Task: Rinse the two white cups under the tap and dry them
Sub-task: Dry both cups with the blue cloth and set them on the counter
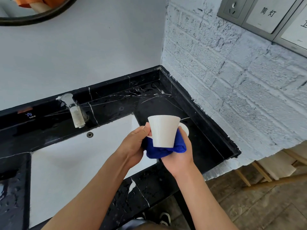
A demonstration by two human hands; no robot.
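Note:
A white cup [163, 131] is held upright above the right end of the sink, over the black counter's edge. My left hand [133, 146] grips it on its left side, thumb near the rim. My right hand [180, 155] presses a folded blue cloth [163, 150] against the cup's base and right side. Behind my right fingers a second white rounded piece [184, 128] shows on the counter, mostly hidden; it looks like the other cup. The tap [74, 112] stands at the back left, with no water running.
The white sink basin [66, 163] sits in a wet black marble counter [166, 103]. A white brick wall [232, 88] closes the right side, with a socket and switches [265, 15] high up. A round mirror edge [33, 19] hangs at top left.

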